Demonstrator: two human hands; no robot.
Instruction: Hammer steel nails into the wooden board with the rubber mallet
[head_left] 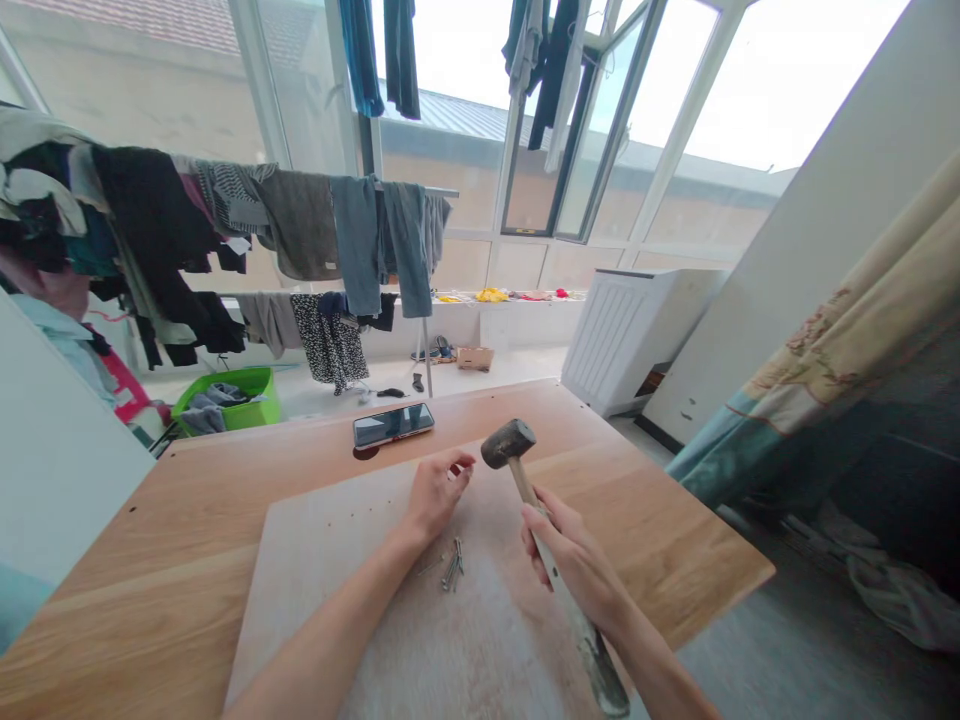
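My right hand is wrapped round the long, worn handle of a hammer. Its dark, blocky head is raised just to the right of my left hand. The fingers of that left hand are curled together near the far edge of a pale board; what they pinch, if anything, is too small to make out. On the board, just below my left wrist, lies a small heap of nails. A row of small dark spots runs along the board's far left part.
The board rests on a wooden table. A phone lies beyond it, near the table's far edge. Behind stand a laundry rack, a green basket and a white cabinet. A curtain hangs at right.
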